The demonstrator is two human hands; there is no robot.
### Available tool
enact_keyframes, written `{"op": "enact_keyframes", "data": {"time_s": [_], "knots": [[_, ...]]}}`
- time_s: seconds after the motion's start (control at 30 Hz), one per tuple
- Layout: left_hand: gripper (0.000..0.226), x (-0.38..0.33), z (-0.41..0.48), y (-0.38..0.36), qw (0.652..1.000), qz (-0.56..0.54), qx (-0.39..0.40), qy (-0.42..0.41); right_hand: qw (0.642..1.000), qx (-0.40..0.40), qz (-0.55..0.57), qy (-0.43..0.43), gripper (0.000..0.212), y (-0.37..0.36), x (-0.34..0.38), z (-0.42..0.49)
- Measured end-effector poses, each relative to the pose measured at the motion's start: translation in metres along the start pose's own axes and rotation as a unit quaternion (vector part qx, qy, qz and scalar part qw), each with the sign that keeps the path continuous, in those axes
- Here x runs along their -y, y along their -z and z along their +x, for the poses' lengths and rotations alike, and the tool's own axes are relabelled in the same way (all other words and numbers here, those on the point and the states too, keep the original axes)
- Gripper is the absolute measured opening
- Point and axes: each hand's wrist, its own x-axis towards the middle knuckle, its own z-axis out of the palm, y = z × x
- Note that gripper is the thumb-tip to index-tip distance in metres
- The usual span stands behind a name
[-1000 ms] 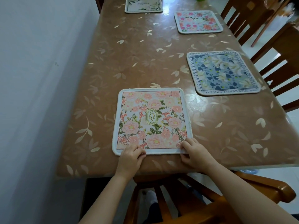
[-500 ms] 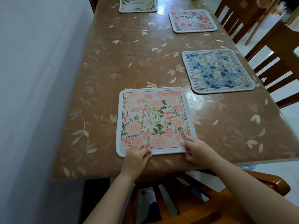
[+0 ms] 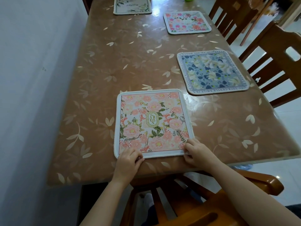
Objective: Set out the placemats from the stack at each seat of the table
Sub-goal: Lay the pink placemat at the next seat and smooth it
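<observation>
- Left hand (image 3: 128,162) grips the near edge of the pink floral placemat (image 3: 153,123) close to its near left corner, fingers curled onto the white border.
- Right hand (image 3: 198,154) pinches the same mat at its near right corner, fingers curled over the print, thumb at the edge.
- Between the two hands the pink floral placemat lies flat at the near end of the counter (image 3: 114,62), its near edge just inside the rim. An oval label reading GARDEN sits at its middle.
- Further back on the right side lies the blue floral placemat (image 3: 213,72), flat and apart from the pink one, in front of a slatted wooden chair (image 3: 276,66).
- Beyond it, on the same side, lies the multicoloured floral placemat (image 3: 187,22).
- At the far end lies the pale leafy placemat (image 3: 132,5), cut off by the frame's top.
- Below the hands stands the near chair (image 3: 254,180), drawn up to the counter.
- Along the counter's left side runs a white wall (image 3: 32,79).
</observation>
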Motion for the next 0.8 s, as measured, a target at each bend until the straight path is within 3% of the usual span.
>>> {"op": "enact_keyframes", "data": {"time_s": [0.8], "knots": [[0.019, 0.017, -0.008, 0.006, 0.999, 0.024, -0.02, 0.02, 0.999, -0.027, -0.003, 0.04, 0.025, -0.01, 0.003, 0.007]]}}
